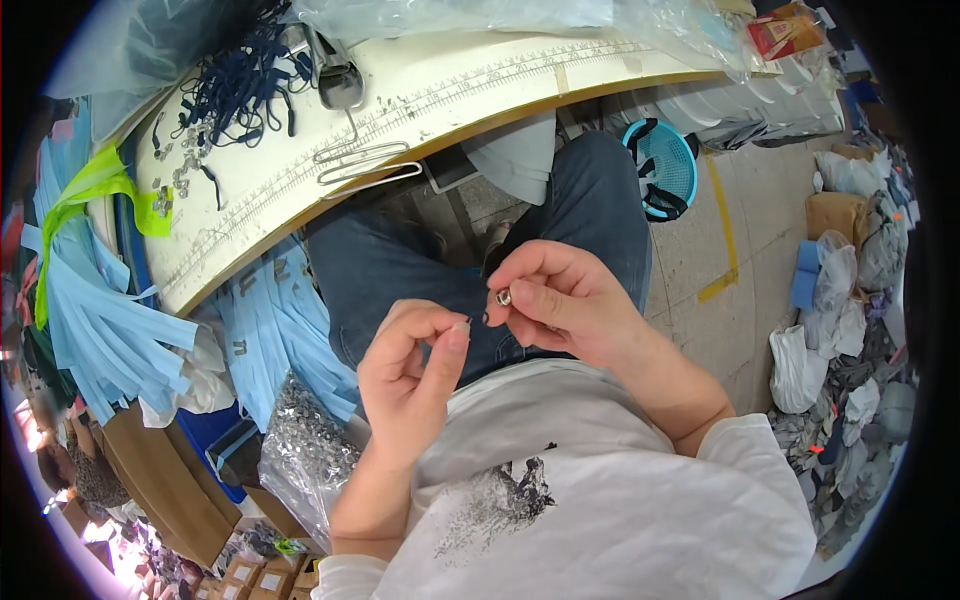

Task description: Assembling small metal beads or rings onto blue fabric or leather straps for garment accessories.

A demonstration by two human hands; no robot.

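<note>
Both my hands are raised in front of my lap, close together but apart. My right hand [565, 300] pinches a small shiny metal fitting [503, 297] between thumb and fingers. A bit of dark cord [486, 318] shows just below the fitting; most of it is hidden by the fingers. To its left, my left hand [410, 365] has thumb and forefinger pressed together at the tips. Whatever lies in that pinch is too small to name. On the table lie a heap of navy cords [245, 85] and several small silver metal pieces [185, 165].
The white table [420, 100] with a printed ruler curves ahead. Bent metal wire [365, 165] juts over its edge. Light blue strips [110, 330] hang at left beside a neon yellow-green ribbon [75, 220]. A plastic bag of metal pieces [310, 440] stands below; a blue basket [665, 170] sits right.
</note>
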